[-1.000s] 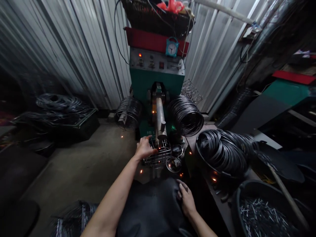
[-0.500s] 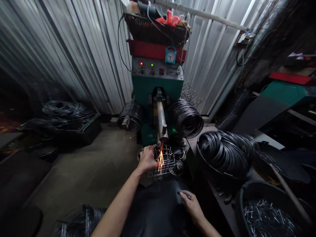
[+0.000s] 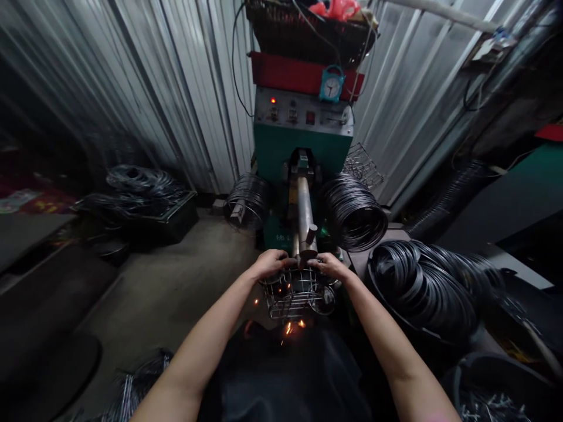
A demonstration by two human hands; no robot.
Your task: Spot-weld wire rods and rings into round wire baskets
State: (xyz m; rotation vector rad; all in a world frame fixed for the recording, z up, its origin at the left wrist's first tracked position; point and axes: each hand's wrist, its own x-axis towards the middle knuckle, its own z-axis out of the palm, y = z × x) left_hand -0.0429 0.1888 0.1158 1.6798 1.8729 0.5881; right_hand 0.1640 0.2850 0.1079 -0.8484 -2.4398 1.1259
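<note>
A wire basket (image 3: 290, 305) sits under the electrode end of a green spot welding machine (image 3: 303, 138). My left hand (image 3: 271, 264) grips the basket's upper rim, left of the machine's metal arm (image 3: 305, 205). On the other side of that arm, my right hand (image 3: 329, 265) has its fingers closed on the rim, close to the electrode tip. Whether a small part is also between the right fingers cannot be made out. A few orange sparks (image 3: 289, 328) fly below the basket, above a dark apron (image 3: 290, 375).
Wire coils (image 3: 356, 214) flank the machine. More rings of wire (image 3: 422, 287) fill a tub at right, with a bucket of short metal pieces (image 3: 492, 407) nearer. A black crate (image 3: 171, 220) of wire stands left. A blue clock (image 3: 331, 85) hangs on the machine.
My right hand has risen from over the apron, where it held small dark pieces, to the basket rim. The spark stream has thinned to scattered sparks, and the green lamp is off. The view has shifted.
</note>
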